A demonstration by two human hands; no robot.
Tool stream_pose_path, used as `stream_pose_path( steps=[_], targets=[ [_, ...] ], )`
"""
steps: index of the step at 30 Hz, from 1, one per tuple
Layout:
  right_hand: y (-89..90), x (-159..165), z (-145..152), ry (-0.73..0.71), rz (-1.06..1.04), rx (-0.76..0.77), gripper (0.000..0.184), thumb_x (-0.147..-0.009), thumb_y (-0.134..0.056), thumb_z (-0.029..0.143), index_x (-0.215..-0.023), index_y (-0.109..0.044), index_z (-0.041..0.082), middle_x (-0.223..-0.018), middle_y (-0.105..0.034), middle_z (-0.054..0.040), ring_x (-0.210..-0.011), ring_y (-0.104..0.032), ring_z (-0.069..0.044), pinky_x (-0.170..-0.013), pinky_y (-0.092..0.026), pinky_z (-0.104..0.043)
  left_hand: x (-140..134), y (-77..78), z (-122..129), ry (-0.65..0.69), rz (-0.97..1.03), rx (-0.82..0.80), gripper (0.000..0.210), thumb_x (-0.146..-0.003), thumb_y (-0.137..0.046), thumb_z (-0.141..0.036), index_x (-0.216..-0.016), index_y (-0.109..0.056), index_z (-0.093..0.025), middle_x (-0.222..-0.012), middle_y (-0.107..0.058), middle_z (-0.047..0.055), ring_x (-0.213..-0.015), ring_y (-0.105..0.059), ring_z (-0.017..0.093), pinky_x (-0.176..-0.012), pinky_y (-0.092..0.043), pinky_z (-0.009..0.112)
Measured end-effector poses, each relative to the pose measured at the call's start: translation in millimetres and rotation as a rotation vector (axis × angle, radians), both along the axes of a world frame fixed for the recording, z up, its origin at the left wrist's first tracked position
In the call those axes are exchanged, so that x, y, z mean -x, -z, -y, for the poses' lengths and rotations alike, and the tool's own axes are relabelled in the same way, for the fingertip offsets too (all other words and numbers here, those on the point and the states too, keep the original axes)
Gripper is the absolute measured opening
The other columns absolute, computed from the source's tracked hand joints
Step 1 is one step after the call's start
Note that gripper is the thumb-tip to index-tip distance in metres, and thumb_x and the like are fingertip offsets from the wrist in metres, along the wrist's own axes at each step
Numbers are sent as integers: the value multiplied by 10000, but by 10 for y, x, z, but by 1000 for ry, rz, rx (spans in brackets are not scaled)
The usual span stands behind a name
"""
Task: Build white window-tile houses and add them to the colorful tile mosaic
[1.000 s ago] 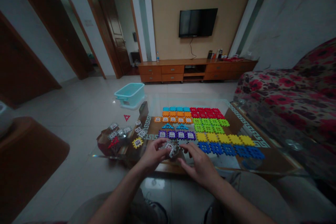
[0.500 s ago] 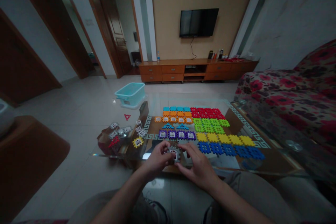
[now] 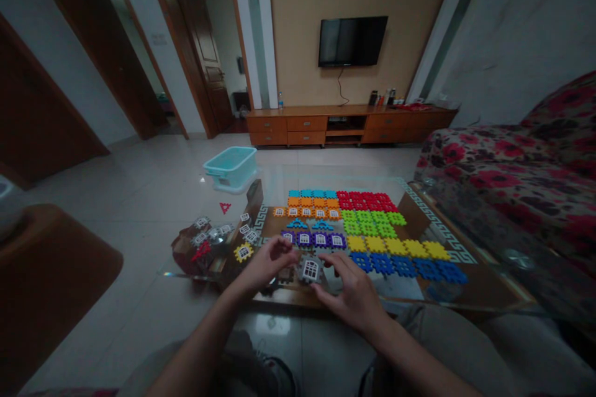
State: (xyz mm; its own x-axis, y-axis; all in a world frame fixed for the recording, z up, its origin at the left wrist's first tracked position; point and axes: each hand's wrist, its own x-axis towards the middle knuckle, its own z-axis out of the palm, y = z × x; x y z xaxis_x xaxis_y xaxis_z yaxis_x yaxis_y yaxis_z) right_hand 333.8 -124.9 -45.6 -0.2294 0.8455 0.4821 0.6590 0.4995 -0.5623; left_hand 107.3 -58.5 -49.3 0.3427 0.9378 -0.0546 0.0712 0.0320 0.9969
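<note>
A grey notched building tile with a white arched window faces me above the table's near edge. My right hand grips it along the right side, thumb below and fingers above. To the left of the tile, my left hand is off it, fingers curved with a gap to the thumb and nothing seen between them. Just beyond lie purple window tiles, the leftmost partly covered by my left hand. A yellow window tile lies left of that hand.
On the glass table are rows of blue, yellow, green, red and orange tiles. Loose white window pieces lie at the left. A turquoise bin stands on the floor beyond.
My left hand has let go of the grey tile and moved left and slightly up. The tile stays in my right hand, its window now uncovered.
</note>
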Motion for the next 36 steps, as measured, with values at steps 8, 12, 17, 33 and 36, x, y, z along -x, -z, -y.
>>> stream_pose_path(
  steps=[8,12,17,33,36],
  targets=[
    [6,-16,-12,-2,-36,50,451,-798,-697,248,-1231,-577,209,-1092,-644,-98,-982,-622,-263,-849,-540,-438,705,159,-507,-367,-1027,-515,189,-814,-594,-236,-987,-559,-168,-1008,-639,116,-998,-613,282,-907,-465,385],
    [-7,-23,-15,-4,-37,65,439,-798,-702,250,-1218,-581,213,-1064,-642,-90,-953,-621,-253,-835,-542,-431,738,199,-562,-365,-1192,-454,332,-837,-609,-274,-1117,-548,-108,-1067,-652,171,-1036,-619,305,-923,-456,381],
    [-15,-24,0,8,-34,67,439,-788,-710,246,-1207,-581,209,-1058,-647,-86,-955,-625,-251,-836,-544,-423,724,264,-590,-350,-1272,-403,399,-851,-630,-331,-1161,-534,-99,-1105,-658,189,-1072,-622,315,-933,-448,374],
    [-6,-29,6,5,-24,78,436,-780,-720,245,-1194,-585,210,-1057,-641,-78,-947,-623,-248,-828,-544,-418,768,433,-699,-393,-1097,-474,383,-790,-671,-243,-1141,-560,-133,-1073,-641,135,-1034,-618,294,-918,-476,371],
    [-8,-31,5,-2,-25,87,431,-786,-719,243,-1194,-583,214,-1052,-641,-76,-953,-624,-247,-831,-543,-415,750,458,-699,-423,-1017,-513,358,-750,-679,-221,-1090,-595,-146,-1070,-578,106,-1003,-607,271,-915,-491,364]
  ],
)
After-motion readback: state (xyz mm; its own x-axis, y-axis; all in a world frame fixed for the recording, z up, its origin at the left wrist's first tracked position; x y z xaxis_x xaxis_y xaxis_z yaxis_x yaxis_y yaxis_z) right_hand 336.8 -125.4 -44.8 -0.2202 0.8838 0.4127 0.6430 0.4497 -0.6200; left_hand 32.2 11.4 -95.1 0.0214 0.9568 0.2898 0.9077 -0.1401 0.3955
